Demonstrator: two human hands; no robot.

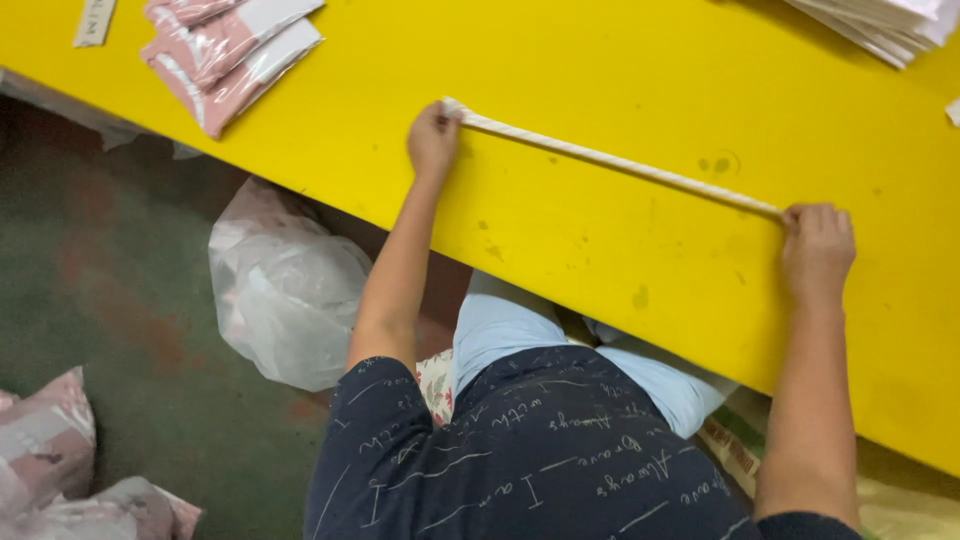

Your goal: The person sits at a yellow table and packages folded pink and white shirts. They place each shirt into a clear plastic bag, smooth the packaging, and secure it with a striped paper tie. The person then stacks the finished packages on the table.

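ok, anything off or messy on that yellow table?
Mostly tidy. The yellow table has scattered dark smudges near the long white rolled strip, held taut between the left hand and right hand. The pink-and-white plastic packets lie loosely overlapped near the table's edge.

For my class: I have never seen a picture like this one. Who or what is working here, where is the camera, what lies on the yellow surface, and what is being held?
There is no machine here: a person works with two bare hands. The single picture comes from a camera worn on that person's head, looking down, so you see their arms, dark patterned top and pale blue trousers from above.

The left hand and the right hand each grip one end of a long, narrow white strip, stretched flat across the yellow table. It may be folded cloth or paper; I cannot tell which.

Also on the table are pink and white plastic-wrapped packets at the far left and a stack of white sheets at the far right. On the floor below sits a clear plastic bag.
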